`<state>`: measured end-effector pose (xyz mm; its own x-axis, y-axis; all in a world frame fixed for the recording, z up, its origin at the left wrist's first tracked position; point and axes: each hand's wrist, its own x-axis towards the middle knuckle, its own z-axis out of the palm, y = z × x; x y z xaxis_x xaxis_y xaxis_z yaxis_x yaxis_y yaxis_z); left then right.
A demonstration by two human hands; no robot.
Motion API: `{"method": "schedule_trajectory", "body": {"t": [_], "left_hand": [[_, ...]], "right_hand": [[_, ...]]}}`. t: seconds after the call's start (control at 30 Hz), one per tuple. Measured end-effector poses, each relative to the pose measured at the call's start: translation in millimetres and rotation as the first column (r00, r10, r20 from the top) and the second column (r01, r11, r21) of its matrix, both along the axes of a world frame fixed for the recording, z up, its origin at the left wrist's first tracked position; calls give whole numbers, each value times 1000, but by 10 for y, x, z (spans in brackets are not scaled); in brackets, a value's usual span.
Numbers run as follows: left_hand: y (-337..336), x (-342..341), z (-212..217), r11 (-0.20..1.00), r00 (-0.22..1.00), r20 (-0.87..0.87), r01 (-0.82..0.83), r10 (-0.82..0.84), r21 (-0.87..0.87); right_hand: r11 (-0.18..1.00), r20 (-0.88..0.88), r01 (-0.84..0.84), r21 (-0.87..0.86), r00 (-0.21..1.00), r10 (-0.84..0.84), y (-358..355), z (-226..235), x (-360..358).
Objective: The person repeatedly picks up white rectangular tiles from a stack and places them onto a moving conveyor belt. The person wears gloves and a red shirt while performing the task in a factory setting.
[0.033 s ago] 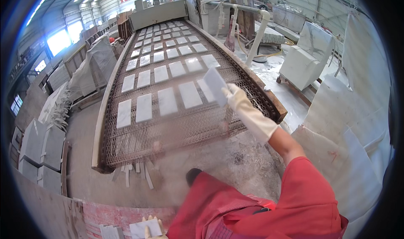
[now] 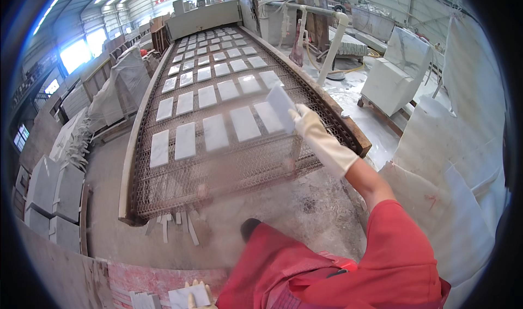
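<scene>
My right hand point(image 2: 311, 125), in a cream glove, reaches out over the near right part of a wire mesh conveyor belt point(image 2: 218, 173). It holds a white rectangular stone tile point(image 2: 281, 104) tilted above the belt. Rows of similar white tiles point(image 2: 215, 132) lie flat on the mesh and run away from me. At the bottom edge my gloved left hand point(image 2: 195, 287) grips another white tile point(image 2: 188, 297), close to my red-clad body. Only its fingertips show.
Broken tile strips point(image 2: 173, 224) lie on the dusty floor below the belt's near end. Grey stone blocks point(image 2: 54, 194) are stacked at the left. Large white slabs point(image 2: 452, 162) lean at the right, with a white pipe point(image 2: 332, 47) and a stone block point(image 2: 395, 75) beyond.
</scene>
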<state>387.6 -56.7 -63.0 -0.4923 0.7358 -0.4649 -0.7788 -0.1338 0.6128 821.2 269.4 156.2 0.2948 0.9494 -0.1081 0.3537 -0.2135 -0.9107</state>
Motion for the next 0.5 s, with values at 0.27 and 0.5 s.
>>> {"method": "schedule_trajectory", "body": {"t": [0.27, 0.5], "left_hand": [[-9, 4, -49, 997, 1000, -12, 18, -19, -72], [-40, -14, -102, 996, 999, -7, 36, -36, -82]], "right_hand": [[978, 378, 209, 7, 905, -196, 1022, -487, 632], [981, 765, 92, 168, 616, -189, 670, -297, 606]]}}
